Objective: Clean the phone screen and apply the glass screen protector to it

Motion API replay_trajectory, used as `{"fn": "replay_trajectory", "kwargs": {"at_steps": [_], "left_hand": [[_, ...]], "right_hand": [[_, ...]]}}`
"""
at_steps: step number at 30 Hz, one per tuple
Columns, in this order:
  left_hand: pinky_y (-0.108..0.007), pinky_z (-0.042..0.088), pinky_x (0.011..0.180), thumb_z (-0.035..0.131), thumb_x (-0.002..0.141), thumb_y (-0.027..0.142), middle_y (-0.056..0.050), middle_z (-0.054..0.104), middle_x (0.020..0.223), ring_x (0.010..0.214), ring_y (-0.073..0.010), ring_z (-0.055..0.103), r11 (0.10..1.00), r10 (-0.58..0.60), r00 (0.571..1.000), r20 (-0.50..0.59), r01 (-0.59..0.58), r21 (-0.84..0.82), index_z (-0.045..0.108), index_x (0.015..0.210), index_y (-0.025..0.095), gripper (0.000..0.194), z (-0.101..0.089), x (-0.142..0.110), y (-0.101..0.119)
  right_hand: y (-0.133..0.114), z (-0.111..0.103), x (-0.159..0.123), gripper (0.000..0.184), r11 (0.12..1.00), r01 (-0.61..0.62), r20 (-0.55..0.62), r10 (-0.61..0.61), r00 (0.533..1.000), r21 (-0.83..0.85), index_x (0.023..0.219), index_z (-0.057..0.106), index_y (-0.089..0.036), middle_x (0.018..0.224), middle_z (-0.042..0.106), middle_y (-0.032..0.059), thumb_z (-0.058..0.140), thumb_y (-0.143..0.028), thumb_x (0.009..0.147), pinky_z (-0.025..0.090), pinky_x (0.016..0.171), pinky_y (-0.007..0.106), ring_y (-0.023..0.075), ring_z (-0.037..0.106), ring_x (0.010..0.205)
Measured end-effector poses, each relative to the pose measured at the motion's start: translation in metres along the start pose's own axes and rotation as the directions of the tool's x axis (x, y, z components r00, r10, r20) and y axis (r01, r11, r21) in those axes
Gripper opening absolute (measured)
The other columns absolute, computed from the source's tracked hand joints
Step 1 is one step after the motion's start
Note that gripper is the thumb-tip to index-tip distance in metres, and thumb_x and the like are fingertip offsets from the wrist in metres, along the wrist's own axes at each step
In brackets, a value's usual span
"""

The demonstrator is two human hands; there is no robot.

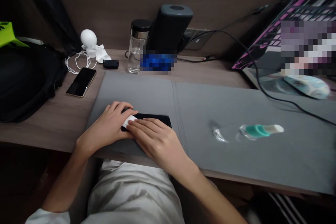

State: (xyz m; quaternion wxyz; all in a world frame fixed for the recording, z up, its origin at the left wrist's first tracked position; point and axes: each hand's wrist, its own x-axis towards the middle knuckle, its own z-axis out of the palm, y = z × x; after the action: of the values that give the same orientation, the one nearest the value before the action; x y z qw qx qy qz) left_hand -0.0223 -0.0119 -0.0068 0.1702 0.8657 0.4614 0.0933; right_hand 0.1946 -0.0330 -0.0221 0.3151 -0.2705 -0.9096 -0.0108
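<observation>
Black flat device (157, 119) sits on the grey desk mat (223, 157), a white wipe (128, 121) against it. The left hand (105, 127) curls narrowly round its end; the right hand (157, 143) presses flat over it.

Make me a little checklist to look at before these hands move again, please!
1. Both hands on the black slab, perhaps a phone: ok. The left hand holds its left end and the right hand lies over it.
2. White wipe on the slab: ok. It sits between the hands, though it could be a cloth.
3. Slab's surface clean: cannot tell. The hands and wipe cover much of it.
4. Black cable away from the hands: ok. It crosses the far right of the grey desk mat.
5. Bottle with a teal band standing up: not ok. It lies on its side on the mat.
</observation>
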Motion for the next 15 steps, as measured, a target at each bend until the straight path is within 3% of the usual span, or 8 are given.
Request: {"fn": "replay_trajectory", "kwargs": {"at_steps": [4,9,15], "left_hand": [[-0.05,0.045,0.117,0.074,0.099,0.047,-0.009,0.054,0.152,0.14,-0.0317,0.048,0.999,-0.007,1.0,-0.013,0.007,-0.04,0.059,0.146,0.028,0.053,0.001,0.0,-0.003],[-0.049,0.045,0.118,0.075,0.099,0.041,-0.005,0.054,0.153,0.141,-0.0297,0.048,0.999,-0.014,0.998,-0.053,0.011,-0.051,0.059,0.148,0.033,0.052,0.005,0.0,-0.007],[-0.05,0.048,0.115,0.079,0.092,0.062,-0.005,0.056,0.152,0.14,-0.0324,0.05,0.999,-0.032,0.997,-0.076,0.03,-0.029,0.061,0.144,0.033,0.062,0.006,0.001,-0.011]], "right_hand": [[-0.001,0.009,0.001,0.023,0.999,-0.02,-0.006,0.02,1.0,0.034,0.123,0.073,-0.009,0.121,0.083,0.0111,0.059,-0.009,0.105,0.06,0.099,0.038,0.0232,0.078,0.114],[-0.001,0.013,-0.002,0.023,0.997,-0.064,-0.023,0.065,0.998,0.044,0.124,0.072,-0.01,0.123,0.082,0.0116,0.057,-0.01,0.106,0.059,0.1,0.038,0.0228,0.077,0.117],[0.012,-0.004,-0.021,0.028,0.996,-0.093,0.008,0.093,0.996,-0.016,0.126,0.07,-0.013,0.133,0.079,0.0096,0.051,-0.007,0.106,0.061,0.104,0.04,0.021,0.075,0.123]]}}
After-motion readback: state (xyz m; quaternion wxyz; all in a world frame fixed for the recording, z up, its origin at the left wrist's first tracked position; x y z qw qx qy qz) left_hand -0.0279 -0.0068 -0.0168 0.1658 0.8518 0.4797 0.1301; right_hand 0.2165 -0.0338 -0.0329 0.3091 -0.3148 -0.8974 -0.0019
